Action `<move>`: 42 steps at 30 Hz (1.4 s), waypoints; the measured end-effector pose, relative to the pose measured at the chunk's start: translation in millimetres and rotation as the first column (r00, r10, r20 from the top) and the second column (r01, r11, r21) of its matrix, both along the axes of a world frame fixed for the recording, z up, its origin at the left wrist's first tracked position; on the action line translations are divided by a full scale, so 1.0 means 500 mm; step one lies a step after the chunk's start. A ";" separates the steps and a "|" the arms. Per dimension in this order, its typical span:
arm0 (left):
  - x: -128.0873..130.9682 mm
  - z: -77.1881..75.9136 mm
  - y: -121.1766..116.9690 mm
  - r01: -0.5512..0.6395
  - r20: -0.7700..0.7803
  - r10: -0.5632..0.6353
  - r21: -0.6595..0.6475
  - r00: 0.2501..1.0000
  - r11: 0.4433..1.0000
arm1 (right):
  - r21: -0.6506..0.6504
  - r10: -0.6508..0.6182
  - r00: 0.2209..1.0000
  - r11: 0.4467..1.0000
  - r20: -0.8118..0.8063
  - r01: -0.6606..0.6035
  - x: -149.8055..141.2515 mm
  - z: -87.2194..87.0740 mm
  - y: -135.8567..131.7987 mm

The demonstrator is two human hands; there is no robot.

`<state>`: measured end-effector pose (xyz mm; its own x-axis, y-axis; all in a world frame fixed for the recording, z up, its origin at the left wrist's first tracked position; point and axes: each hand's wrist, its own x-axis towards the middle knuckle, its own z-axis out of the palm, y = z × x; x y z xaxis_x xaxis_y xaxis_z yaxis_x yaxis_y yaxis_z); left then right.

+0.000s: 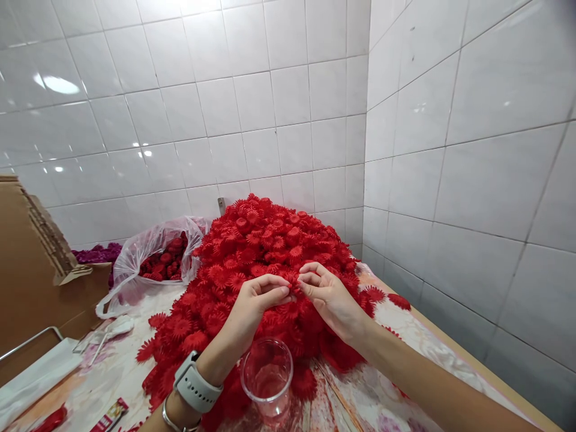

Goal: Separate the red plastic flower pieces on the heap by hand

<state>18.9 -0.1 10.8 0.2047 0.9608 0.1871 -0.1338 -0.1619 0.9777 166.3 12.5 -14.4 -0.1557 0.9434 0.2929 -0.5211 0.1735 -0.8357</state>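
Note:
Both hands meet over a large heap of red artificial flowers (265,240) with fringed petals. My left hand (265,297), below a wrist with a pale watch (198,381) and a bangle, is closed in a pinch. Facing it, my right hand (326,294) is pinched too, its fingertips close to the left ones. A small red artificial flower (292,283) appears between the fingertips; its edges blend into the heap behind. Just under the hands stands a clear plastic cup (267,372), upright; what is inside is hard to make out.
Left of the heap lies an open clear plastic bag (135,264) of darker red pieces. A cardboard box (36,258) stands at the far left, with purple material (96,255) behind it. A small wrapper (110,415) lies at the front left. Tiled walls (288,96) close off the back and right.

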 end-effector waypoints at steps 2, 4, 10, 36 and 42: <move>0.000 -0.001 0.002 0.015 0.033 -0.014 -0.019 0.999 1.000 | -0.010 -0.026 0.999 1.000 -0.029 0.026 -0.003 -0.001 -0.001; 0.001 0.001 0.002 0.026 0.046 -0.024 -0.036 0.999 0.999 | 0.046 -0.093 0.995 0.995 0.034 0.091 -0.005 0.001 -0.006; 0.007 0.004 -0.010 0.034 -0.126 -0.034 -0.004 0.991 0.999 | 0.383 -0.373 0.881 0.889 0.290 0.251 -0.007 0.008 -0.031; -0.023 -0.004 0.034 -0.260 -0.517 0.571 0.554 0.638 0.791 | 0.254 -0.326 0.921 0.929 0.212 0.270 -0.015 0.000 -0.016; -0.059 0.006 0.053 -0.212 -0.404 0.508 0.585 0.761 0.783 | 0.651 -0.647 0.579 0.718 0.496 0.246 -0.003 -0.007 -0.014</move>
<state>-10.7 26.2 13.9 0.0665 0.7887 0.6112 0.5325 -0.5460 0.6467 164.6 5.7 -17.8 -0.0859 0.7039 0.7051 0.3907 0.6748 -0.6261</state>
